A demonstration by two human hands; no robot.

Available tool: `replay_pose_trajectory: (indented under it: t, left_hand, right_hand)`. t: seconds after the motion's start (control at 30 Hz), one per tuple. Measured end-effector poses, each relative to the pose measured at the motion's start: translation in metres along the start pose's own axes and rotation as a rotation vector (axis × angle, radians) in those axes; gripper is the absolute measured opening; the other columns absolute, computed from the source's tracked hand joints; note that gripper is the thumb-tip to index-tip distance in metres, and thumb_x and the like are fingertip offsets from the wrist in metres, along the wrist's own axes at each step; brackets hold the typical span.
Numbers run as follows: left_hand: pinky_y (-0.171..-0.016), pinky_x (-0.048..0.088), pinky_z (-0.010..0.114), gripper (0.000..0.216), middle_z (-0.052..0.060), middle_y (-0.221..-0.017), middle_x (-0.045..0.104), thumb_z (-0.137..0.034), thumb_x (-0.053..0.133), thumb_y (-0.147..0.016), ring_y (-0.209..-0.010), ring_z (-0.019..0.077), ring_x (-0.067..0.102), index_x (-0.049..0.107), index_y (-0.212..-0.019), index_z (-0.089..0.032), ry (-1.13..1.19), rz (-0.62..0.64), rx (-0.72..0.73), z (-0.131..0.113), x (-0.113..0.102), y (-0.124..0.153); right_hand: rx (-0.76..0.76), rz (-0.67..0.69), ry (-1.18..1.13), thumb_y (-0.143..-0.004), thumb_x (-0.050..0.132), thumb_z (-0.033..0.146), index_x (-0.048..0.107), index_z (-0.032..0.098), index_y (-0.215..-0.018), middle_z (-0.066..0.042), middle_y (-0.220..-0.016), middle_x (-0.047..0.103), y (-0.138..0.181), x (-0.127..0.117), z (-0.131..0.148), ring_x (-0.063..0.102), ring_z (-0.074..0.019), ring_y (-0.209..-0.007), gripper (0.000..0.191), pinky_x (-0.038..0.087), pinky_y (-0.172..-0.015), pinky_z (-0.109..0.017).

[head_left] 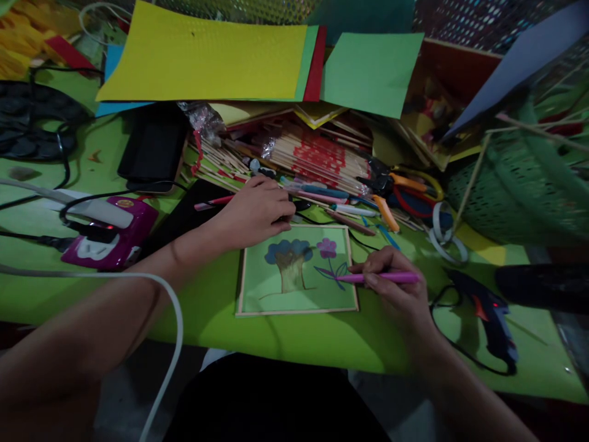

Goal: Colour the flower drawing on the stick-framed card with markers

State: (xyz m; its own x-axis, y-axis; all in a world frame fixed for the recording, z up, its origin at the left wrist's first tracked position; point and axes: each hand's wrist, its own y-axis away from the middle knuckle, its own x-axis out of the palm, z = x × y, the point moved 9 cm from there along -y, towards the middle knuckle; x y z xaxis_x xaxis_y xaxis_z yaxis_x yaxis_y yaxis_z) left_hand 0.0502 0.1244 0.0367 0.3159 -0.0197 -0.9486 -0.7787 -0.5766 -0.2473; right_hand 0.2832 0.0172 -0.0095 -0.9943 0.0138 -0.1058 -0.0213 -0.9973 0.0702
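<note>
A small green card (297, 293) with a blue-topped tree and a pink flower drawn on it lies on the green table (216, 307). My right hand (391, 285) is closed round a pink pen (381, 277), its tip at the flower's stem on the card's right side. My left hand (255, 212) rests at the card's upper left corner, fingers curled down and pressing near its top edge; I cannot tell whether it holds anything.
Pens and markers (331, 199) lie scattered behind the card, with bundles of sticks (299, 153), scissors (409, 190), tape rolls (444, 230) and coloured paper sheets (207, 55). A glue gun (488, 313) lies right, a magenta power strip (110, 236) left, a green basket (519, 178) far right.
</note>
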Motion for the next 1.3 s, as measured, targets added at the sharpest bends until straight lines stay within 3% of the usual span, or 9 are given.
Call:
replay_pose_trajectory:
  t: [0.33,0.97,1.3]
  left_hand:
    - [-0.094,0.040,0.042,0.013,0.003,-0.086,0.068,-0.029,0.064,-0.094,-0.094,0.0245,0.062,0.068,-0.085,-0.021,-0.015,-0.010,0.010,-0.002,-0.002,0.000]
    - [-0.095,0.036,0.040,0.015,0.004,-0.088,0.069,-0.030,0.064,-0.096,-0.095,0.0239,0.061,0.069,-0.086,-0.020,0.008,0.033,-0.017,-0.001,0.000,0.000]
    - [-0.093,0.036,0.040,0.013,0.004,-0.088,0.069,-0.028,0.066,-0.095,-0.095,0.0248,0.061,0.070,-0.086,-0.019,-0.012,0.027,-0.020,-0.002,-0.001,-0.001]
  right_hand:
    - [-0.001,-0.006,0.093,-0.084,0.081,0.038,0.068,0.026,-0.084,-0.002,-0.080,0.066,0.000,0.000,0.004,0.070,-0.0263,-0.087,0.018,0.056,-0.077,-0.040]
    - [-0.025,0.045,0.184,-0.087,0.080,0.035,0.071,0.026,-0.087,-0.001,-0.079,0.066,0.000,0.009,0.011,0.059,-0.0182,-0.069,0.013,0.045,-0.060,-0.031]
    - [-0.058,0.077,0.249,-0.088,0.080,0.032,0.072,0.026,-0.091,-0.001,-0.084,0.067,-0.002,0.014,0.013,0.061,-0.0172,-0.072,0.011,0.048,-0.062,-0.029]
